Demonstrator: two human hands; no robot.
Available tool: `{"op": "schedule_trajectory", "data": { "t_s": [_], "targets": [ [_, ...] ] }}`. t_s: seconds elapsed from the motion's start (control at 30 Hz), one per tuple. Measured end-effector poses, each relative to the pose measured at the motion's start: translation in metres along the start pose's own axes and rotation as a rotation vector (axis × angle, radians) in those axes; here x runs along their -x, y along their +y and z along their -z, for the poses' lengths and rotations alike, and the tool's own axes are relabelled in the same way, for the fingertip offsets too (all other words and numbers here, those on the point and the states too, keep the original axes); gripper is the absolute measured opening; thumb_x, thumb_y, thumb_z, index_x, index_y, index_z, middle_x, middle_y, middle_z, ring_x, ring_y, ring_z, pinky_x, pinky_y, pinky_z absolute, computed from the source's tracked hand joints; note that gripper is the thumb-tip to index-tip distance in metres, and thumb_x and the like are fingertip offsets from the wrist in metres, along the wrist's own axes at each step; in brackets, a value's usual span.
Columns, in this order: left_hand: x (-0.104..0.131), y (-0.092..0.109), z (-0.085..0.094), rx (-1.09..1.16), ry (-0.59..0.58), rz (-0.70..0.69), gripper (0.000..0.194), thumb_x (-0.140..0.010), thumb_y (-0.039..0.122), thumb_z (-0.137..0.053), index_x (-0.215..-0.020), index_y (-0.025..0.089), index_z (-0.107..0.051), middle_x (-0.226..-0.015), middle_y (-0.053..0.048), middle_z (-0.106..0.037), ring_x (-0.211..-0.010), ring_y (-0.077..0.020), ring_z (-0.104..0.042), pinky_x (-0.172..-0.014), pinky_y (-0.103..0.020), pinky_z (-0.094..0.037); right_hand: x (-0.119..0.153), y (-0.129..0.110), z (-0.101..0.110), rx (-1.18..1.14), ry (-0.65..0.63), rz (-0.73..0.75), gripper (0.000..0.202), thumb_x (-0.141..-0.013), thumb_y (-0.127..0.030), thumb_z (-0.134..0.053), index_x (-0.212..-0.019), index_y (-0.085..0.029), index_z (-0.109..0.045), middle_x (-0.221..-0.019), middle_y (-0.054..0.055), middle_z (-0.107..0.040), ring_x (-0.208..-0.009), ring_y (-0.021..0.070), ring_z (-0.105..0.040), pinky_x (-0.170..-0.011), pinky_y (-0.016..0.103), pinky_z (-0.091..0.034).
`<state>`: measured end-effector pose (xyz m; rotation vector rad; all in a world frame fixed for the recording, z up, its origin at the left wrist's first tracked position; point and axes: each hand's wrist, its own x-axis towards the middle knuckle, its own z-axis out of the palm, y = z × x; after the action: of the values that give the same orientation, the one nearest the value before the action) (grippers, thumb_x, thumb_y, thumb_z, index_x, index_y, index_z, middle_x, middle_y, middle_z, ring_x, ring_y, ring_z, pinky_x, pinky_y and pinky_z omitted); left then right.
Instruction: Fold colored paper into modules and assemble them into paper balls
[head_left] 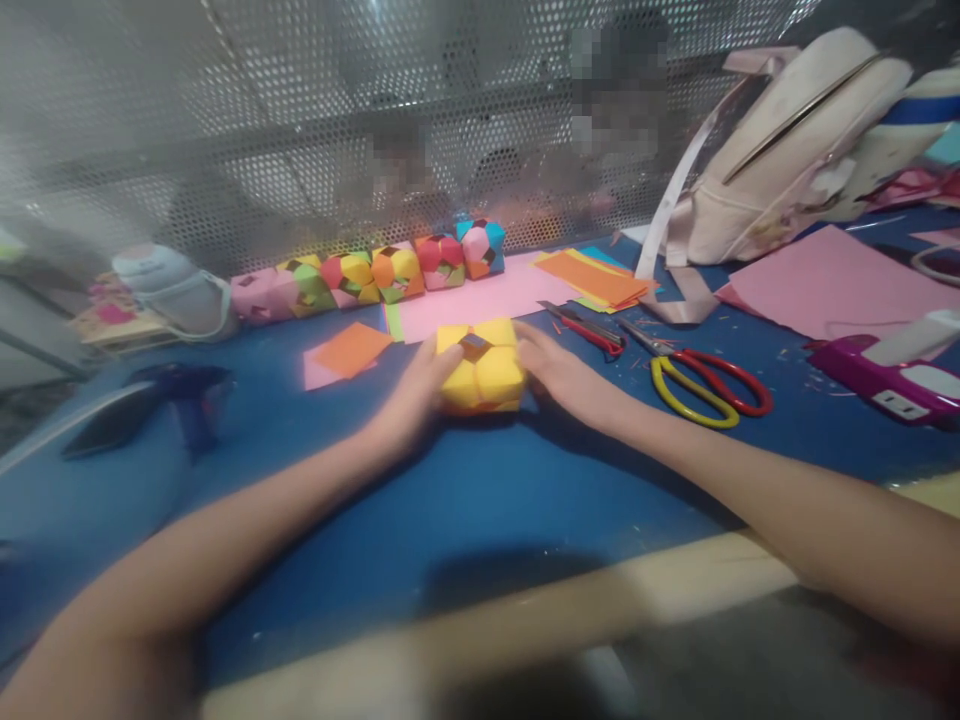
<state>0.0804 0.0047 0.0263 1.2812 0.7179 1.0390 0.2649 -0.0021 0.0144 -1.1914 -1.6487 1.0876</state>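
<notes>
A yellow folded-paper cube (481, 380) with a dark opening in its top is held between my two hands over the blue table (420, 500). My left hand (426, 380) grips its left side, the thumb near the top edge. On the opposite side, my right hand (546, 362) has its fingers against the cube, partly hidden behind it. Behind the cube stands a row of multicoloured paper cubes (397, 272). To the left lie square paper sheets (352, 350), orange over pink.
Right of my hands are large scissors (694, 385) and a smaller red-handled pair (592, 330). A purple power strip (885, 380), pink paper (825, 285) and a pale backpack (787, 150) lie farther right. On the left are a blue glue gun (191, 395) and a lidded container (172, 285).
</notes>
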Motion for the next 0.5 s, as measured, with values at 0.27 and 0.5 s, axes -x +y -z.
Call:
{"op": "schedule_trajectory", "data": {
  "t_s": [0.27,0.5],
  "targets": [
    [0.001,-0.005,-0.002,0.014,0.069,0.063,0.044,-0.085,0.051,-0.056,-0.115,0.019,-0.057,-0.109,-0.008,-0.068,-0.101,-0.0252,-0.064,-0.083,-0.034,-0.053,0.006,-0.01,-0.014,0.018,0.014,0.167,0.087,-0.083,-0.077,-0.032,-0.151,-0.024,-0.017,-0.159,0.004,-0.013,-0.146,0.0244,-0.009,-0.119,0.047,-0.009],
    [0.001,0.003,-0.006,0.01,0.033,0.184,0.057,-0.086,0.061,-0.044,-0.123,0.019,-0.056,-0.105,-0.012,-0.07,-0.084,-0.0272,-0.069,-0.063,-0.035,-0.055,0.002,-0.009,-0.015,-0.007,0.11,0.113,0.079,-0.085,-0.074,-0.032,-0.147,-0.025,-0.028,-0.156,0.003,-0.022,-0.146,0.0228,-0.01,-0.119,0.045,-0.009]
  ]
}}
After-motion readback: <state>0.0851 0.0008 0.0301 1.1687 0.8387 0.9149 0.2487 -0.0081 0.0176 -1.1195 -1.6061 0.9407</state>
